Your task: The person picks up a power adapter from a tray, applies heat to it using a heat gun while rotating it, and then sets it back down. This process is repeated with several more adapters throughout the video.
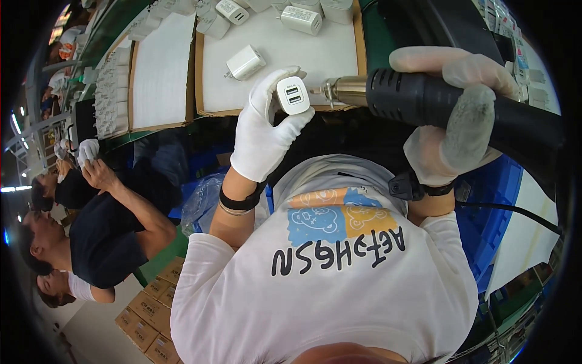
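Note:
My left hand (264, 134), in a white glove, grips a white charger (293, 95) with its two-slot face turned up toward me. Closed around the black handle of a hot air gun (407, 94) is my right hand (459, 115); its glove is pale, with a grey, dirty thumb. The gun's metal nozzle points left and its tip ends just beside the charger; I cannot tell whether they touch. Another white charger (245, 62) lies on its side on the white-lined tray (279, 51) just beyond my left hand.
More white chargers (301, 20) crowd the tray's far end. A second tray (159, 79) stands to the left, beside rows of small white parts (112, 94). Blue bins (498, 218) sit low on the right near a black cable (515, 209). Co-workers sit at left; cardboard boxes (148, 312) are stacked behind.

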`<state>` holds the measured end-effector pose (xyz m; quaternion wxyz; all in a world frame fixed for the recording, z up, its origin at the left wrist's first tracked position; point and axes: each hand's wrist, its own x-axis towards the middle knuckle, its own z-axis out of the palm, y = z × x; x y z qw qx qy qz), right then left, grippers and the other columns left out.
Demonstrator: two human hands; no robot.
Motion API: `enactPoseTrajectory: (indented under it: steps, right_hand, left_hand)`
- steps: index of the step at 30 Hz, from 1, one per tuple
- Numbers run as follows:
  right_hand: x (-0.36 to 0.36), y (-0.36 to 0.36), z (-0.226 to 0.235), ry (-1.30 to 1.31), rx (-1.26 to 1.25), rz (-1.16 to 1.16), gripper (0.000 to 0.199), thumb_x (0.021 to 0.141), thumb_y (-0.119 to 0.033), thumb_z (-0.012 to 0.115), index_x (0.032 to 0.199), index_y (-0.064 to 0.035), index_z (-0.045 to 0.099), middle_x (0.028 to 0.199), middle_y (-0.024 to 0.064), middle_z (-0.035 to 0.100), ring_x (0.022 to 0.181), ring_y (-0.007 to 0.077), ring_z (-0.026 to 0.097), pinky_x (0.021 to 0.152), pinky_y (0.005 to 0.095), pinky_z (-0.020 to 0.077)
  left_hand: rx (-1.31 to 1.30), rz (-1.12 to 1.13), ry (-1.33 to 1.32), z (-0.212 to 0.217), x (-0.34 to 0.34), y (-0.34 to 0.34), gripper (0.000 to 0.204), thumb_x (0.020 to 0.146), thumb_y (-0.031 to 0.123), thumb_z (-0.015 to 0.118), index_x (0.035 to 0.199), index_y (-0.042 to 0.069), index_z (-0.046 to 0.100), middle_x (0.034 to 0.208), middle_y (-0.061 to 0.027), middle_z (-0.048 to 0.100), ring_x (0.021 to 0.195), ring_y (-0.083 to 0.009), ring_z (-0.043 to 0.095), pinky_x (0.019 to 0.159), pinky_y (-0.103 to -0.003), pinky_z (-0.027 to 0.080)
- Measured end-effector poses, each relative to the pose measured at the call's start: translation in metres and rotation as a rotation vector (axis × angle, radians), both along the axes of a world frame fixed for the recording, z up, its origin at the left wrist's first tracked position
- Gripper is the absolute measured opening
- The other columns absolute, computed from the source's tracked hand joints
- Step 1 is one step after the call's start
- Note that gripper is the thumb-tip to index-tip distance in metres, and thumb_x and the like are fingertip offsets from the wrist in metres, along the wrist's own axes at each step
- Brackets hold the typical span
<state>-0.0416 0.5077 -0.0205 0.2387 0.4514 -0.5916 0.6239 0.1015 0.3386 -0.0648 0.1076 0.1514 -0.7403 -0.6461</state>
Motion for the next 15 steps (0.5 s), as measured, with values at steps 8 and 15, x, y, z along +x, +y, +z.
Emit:
enactPoseTrajectory:
  steps: [8, 15]
  right_hand:
    - [-0.0012, 0.0001, 0.0022, -0.022, -0.004, 0.050, 0.025, 0.090, -0.026, 0.049, 0.081, -0.0033, 0.054, 0.070, 0.0154, 0.067, 0.049, 0.0146, 0.059, 0.048, 0.0216, 0.0479]
    - [-0.0007, 0.0045, 0.0020, -0.035, 0.029, -0.014, 0.025, 0.089, -0.026, 0.050, 0.082, -0.0027, 0.054, 0.070, 0.0148, 0.067, 0.050, 0.0139, 0.059, 0.047, 0.0214, 0.0477]
  left_hand:
    - [-0.030, 0.003, -0.012, -0.0004, -0.0004, 0.0008, 0.058, 0.072, -0.007, 0.067, 0.125, 0.005, 0.046, 0.114, -0.0057, 0.052, 0.101, -0.0133, 0.054, 0.087, -0.027, 0.046]
    - [-0.018, -0.007, 0.007, -0.0049, -0.0001, -0.0001, 0.058, 0.072, -0.007, 0.067, 0.124, 0.006, 0.046, 0.114, -0.0056, 0.051, 0.100, -0.0134, 0.054, 0.086, -0.027, 0.047]
